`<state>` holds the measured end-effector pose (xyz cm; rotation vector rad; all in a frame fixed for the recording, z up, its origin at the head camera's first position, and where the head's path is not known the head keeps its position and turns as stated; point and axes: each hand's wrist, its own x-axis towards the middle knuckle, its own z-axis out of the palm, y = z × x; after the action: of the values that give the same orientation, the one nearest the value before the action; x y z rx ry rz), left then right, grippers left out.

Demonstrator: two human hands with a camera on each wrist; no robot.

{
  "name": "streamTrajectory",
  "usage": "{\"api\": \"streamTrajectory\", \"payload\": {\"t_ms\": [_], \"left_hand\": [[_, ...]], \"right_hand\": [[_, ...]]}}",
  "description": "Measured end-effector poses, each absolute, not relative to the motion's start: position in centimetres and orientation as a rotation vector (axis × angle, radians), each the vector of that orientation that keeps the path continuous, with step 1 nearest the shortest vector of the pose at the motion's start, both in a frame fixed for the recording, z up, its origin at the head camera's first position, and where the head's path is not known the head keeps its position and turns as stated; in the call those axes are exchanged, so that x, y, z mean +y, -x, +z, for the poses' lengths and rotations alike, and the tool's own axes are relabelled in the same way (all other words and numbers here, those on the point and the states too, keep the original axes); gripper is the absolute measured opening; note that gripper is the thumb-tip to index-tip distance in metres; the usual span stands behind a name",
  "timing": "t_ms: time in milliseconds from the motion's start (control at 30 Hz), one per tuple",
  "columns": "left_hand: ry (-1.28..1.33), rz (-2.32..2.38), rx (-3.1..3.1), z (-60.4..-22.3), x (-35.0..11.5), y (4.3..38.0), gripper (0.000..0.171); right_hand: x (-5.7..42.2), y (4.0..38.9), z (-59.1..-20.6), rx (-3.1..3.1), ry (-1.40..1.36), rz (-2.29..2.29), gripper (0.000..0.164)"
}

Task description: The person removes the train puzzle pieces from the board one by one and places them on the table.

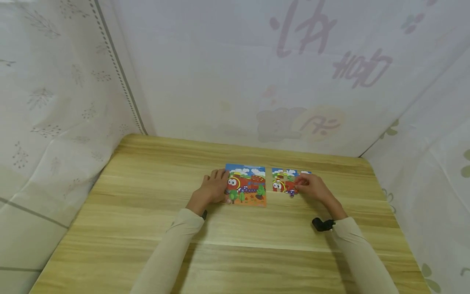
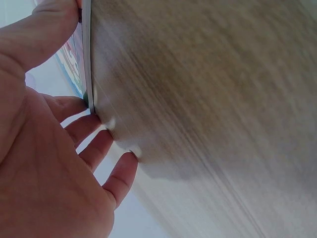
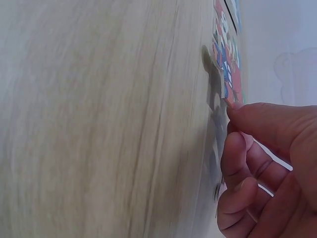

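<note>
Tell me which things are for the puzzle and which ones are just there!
For the puzzle:
- picture board
- puzzle pieces
- left hand, touching the picture board
- right hand, pinching at the puzzle pieces

Just there:
- table
- cloth behind it
- black gadget

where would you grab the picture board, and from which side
Likely the right half of the near edge of the picture board, coming in low from the person's side. The board lies flat on the table, so its thin rim offers the best purchase; that stretch is bare, while puzzle pieces lie close beside its right edge.
</note>
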<state>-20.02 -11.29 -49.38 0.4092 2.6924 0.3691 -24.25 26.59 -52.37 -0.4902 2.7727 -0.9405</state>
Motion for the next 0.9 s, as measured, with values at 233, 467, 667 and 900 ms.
{"api": "streamTrajectory", "payload": {"t_ms": [233,467,667,900], "left_hand": [[-0.398,0.385,2.698,-49.45,-11.24,20.08,0.110],[-0.395,0.384,2.693,-49.34,-11.31,20.06,0.110],[-0.411,0.388,2.687,-49.45,-11.36,20.04,0.109],[-0.416,0.399,2.689,-49.57,-11.34,20.07,0.109]], "right_hand": [[27.36,24.25,-52.38,2.757,0.460,-0.932,0.008],[27.38,24.33,-52.26,2.730,0.439,-0.932,0.007],[27.21,24.42,-52.19,2.733,0.419,-0.905,0.007],[27.20,24.50,-52.17,2.723,0.431,-0.910,0.008]]}}
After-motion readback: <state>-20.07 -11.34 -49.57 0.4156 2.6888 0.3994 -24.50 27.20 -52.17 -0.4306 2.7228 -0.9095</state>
